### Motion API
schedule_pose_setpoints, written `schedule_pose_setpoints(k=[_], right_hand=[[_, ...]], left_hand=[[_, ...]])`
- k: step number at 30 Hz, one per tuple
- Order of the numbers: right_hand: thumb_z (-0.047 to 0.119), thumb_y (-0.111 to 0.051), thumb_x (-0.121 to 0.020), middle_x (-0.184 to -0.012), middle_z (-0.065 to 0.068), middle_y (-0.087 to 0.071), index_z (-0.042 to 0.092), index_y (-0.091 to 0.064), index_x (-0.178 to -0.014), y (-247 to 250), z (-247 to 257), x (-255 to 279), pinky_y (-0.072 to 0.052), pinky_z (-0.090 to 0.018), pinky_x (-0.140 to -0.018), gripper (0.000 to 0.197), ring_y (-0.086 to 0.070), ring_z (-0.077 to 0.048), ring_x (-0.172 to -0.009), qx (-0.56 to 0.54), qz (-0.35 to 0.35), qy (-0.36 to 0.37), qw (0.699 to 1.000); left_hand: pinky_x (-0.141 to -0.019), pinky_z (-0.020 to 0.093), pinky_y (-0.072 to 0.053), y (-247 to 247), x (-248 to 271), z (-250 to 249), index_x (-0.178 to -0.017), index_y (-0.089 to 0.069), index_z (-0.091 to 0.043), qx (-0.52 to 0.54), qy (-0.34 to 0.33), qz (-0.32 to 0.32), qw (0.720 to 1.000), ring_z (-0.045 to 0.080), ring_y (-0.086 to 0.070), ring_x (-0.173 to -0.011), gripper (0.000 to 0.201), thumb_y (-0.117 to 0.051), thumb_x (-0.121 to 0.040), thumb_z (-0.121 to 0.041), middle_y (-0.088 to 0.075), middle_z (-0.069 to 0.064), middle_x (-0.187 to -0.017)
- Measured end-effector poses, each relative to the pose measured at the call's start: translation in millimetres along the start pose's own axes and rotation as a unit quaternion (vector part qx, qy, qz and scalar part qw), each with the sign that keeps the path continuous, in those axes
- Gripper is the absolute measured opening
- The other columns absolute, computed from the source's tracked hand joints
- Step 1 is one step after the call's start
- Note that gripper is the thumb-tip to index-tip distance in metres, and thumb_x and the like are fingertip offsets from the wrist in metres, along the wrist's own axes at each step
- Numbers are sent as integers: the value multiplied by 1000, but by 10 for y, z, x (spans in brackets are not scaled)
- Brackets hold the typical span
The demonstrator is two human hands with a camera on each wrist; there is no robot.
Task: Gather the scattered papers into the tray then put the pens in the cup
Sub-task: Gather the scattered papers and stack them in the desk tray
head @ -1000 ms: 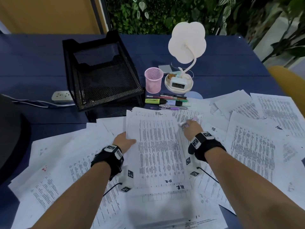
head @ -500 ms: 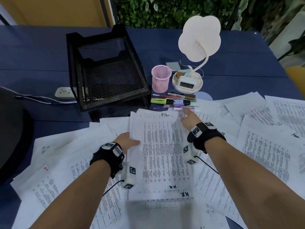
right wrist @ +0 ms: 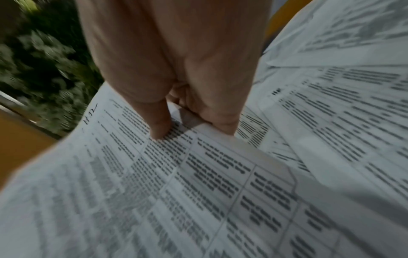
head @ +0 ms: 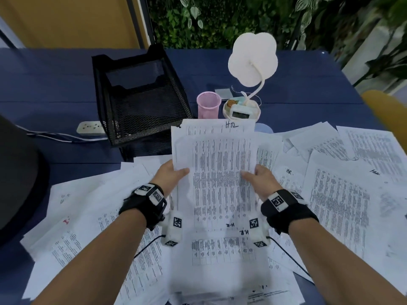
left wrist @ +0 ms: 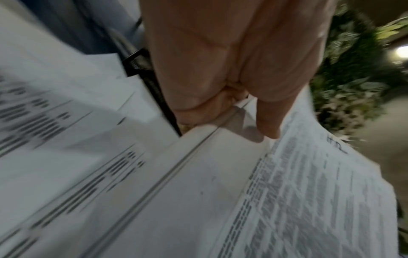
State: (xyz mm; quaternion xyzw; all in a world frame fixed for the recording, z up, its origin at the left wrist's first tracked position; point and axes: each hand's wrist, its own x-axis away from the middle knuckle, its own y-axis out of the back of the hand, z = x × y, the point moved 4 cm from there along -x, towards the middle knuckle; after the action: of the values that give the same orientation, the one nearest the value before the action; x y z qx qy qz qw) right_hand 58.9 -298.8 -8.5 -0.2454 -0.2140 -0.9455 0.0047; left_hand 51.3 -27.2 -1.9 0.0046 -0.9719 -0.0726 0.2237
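Note:
A stack of printed papers (head: pixel 218 155) is lifted off the table, held at both side edges. My left hand (head: pixel 174 173) pinches its left edge, thumb on top (left wrist: pixel 268 122), fingers underneath. My right hand (head: pixel 256 176) pinches the right edge the same way (right wrist: pixel 161 125). Many more loose sheets (head: pixel 343 194) lie spread over the blue table (head: pixel 44 89). The black mesh tray (head: pixel 141 104) stands at the back left, with no paper in its top tier. The pink mesh cup (head: pixel 208 104) stands right of it. The pens are hidden behind the raised stack.
A white flower-shaped lamp (head: pixel 252 60) with a small clock in its base stands right of the cup. A white power strip (head: pixel 91 127) with cables lies left of the tray. A dark round object (head: pixel 19 172) sits at the left edge, a yellow chair (head: pixel 387 108) at the right.
Both hands have closed on the stack's side edges and raised it off the table, tilting its far end up. It now covers the pens that showed before.

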Motion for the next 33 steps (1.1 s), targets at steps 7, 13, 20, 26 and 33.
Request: schedule_pose_setpoints(k=[7,13,20,26,33], right_hand=[[12,-59,-92,-107,6,-69,24,-61,-103,291,643,478,-51,-31,-88,17,-66,-13,-101,-161,-64,177,969],[8,-57,-91,-100,5,-65,26,-50,-101,233,794,685,-52,-25,-76,22,-63,-12,-88,-174,-95,217,956],[-8,-45,-86,-104,-11,-65,18,-48,-101,268,704,737,-48,-53,-89,31,-64,-31,-92,-222,-117,141,958],[-5,-43,-86,-119,-35,-50,4,-41,-106,200,785,665,-40,-68,-84,21,-56,-45,-84,-226,-138,125,956],[-4,-45,-89,-93,6,-62,16,-49,-108,214,739,573,-51,-36,-80,27,-60,-14,-79,-184,-124,149,964]], left_hand=[[-90,21,-48,-73,376,-761,-128,-53,-16,2,-187,-41,982,8,-60,-108,34,-55,-94,-13,-63,-5,-119],[-94,33,-49,-162,516,-911,-108,-47,-30,47,-234,-108,965,12,-60,-103,30,-59,-90,-9,-62,-8,-107],[-81,31,-49,-103,388,-719,-103,-48,-20,104,-168,-113,974,19,-60,-94,34,-54,-86,8,-63,0,-99],[-83,30,-51,-305,372,-809,-114,-50,-20,88,-163,-70,980,13,-62,-97,26,-54,-93,-6,-64,-4,-104],[-97,41,-48,-153,316,-816,-117,-56,-21,98,-176,-108,973,19,-62,-108,27,-53,-93,-9,-66,1,-115]])
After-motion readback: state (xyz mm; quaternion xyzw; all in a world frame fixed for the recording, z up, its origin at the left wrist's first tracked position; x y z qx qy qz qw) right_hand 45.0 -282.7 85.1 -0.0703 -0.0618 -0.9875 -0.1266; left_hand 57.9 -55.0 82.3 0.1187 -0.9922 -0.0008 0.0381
